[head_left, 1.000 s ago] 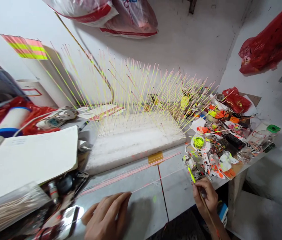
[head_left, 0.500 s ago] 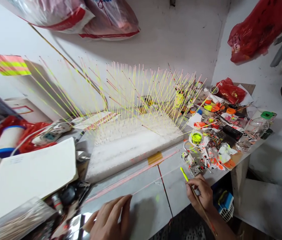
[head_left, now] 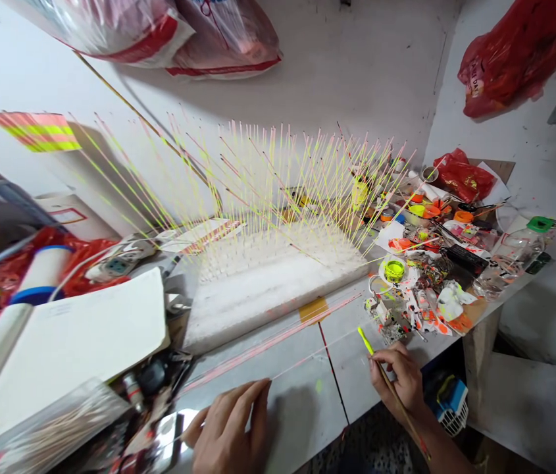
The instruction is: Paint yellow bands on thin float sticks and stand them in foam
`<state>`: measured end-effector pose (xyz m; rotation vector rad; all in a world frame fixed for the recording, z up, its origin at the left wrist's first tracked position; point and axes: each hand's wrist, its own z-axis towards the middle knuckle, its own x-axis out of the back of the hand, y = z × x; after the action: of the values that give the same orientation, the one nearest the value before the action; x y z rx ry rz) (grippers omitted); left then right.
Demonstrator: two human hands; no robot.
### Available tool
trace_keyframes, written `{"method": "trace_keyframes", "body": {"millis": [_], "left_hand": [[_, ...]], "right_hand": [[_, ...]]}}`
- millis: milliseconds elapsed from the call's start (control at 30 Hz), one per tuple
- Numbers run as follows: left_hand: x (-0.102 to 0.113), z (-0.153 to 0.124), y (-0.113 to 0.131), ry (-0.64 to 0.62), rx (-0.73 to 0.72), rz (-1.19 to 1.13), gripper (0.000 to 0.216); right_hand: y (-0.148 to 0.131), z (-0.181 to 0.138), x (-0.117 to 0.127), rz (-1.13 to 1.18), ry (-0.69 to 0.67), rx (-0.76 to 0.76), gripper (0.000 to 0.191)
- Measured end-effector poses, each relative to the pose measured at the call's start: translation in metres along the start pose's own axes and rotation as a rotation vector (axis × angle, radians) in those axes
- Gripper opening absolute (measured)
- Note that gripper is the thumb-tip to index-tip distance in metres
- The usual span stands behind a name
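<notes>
Left hand: between six and seven o'clock from the view's middle, the left hand is pinching a thin, pale-pink stick at its fingertips.
Right hand: between four and five o'clock, well apart from the other, the right hand is gripping a slim, brown-handled paintbrush with a bright-yellow tip.
Pinched stick: at five o'clock it is slanting up and away over the grey-white desk, its far end lying near the yellow tip; whether they are touching, I cannot tell.
Bagged sticks: at eight o'clock a clear plastic bag of pale wooden sticks is lying beside a large off-white paper pad.
Loose sticks: at six o'clock a row of thin pink sticks is lying along the near side of the white foam block.
Paint: between three and four o'clock a small round pot of fluorescent-yellow paint is sitting among paint-spattered scraps.
Standing sticks: many slender pink-and-yellow sticks are rising from the block, several leaning.
Wall: at two o'clock a shiny red plastic bag is hanging.
</notes>
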<state>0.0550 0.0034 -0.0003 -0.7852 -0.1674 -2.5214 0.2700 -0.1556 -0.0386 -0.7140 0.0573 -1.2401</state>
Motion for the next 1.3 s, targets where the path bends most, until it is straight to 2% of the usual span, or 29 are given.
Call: {"method": "trace_keyframes", "body": {"millis": [600,933,1300], "left_hand": [[-0.003,-0.006,-0.003,0.005,0.063,-0.061,0.014],[0.002,-0.006,-0.002,-0.029,0.065,-0.046,0.010],[0.002,-0.004,0.003,0.013,0.092,-0.101,0.011]], "right_hand": [[0.001,-0.002,0.002,0.020,0.071,-0.114,0.006],[-0.016,-0.007,-0.010,0.115,0.021,-0.082,0.009],[-0.014,-0.005,-0.017,0.049,-0.009,-0.008,0.007]]}}
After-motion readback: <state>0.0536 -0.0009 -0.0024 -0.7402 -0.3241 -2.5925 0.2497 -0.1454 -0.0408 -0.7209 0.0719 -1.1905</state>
